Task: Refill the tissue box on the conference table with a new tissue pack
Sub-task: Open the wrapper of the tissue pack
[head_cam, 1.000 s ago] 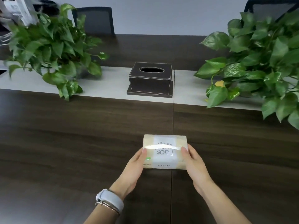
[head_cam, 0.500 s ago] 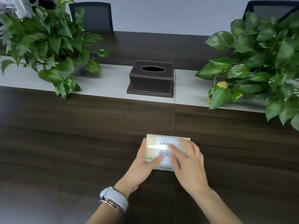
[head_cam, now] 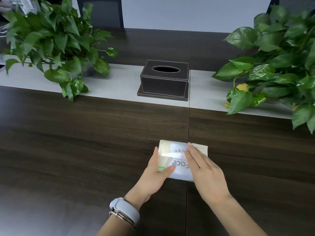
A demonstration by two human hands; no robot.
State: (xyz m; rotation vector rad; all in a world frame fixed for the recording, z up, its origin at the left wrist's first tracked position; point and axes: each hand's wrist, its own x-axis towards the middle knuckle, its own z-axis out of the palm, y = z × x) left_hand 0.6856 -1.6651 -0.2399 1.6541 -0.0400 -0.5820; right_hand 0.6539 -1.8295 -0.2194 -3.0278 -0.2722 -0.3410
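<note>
A beige and white tissue pack (head_cam: 172, 156) lies on the dark wooden table near me. My left hand (head_cam: 156, 174) grips its left end, thumb across the top. My right hand (head_cam: 204, 171) lies flat over the pack's right half, fingers stretched toward its far edge. Farther back, a dark brown tissue box (head_cam: 164, 80) with an oval top opening stands on its base plate on the grey centre strip. The opening looks dark, with no tissue showing.
Two leafy green potted plants flank the box, one at the left (head_cam: 51, 41) and one at the right (head_cam: 279, 65). Black chairs (head_cam: 100, 12) stand behind the table. The grey centre strip (head_cam: 119, 79) runs across the dark table (head_cam: 76, 133).
My right hand moved from the pack's right end onto its top and slid toward the far edge. My left hand shifted its thumb onto the top. The pack stayed on the table.
</note>
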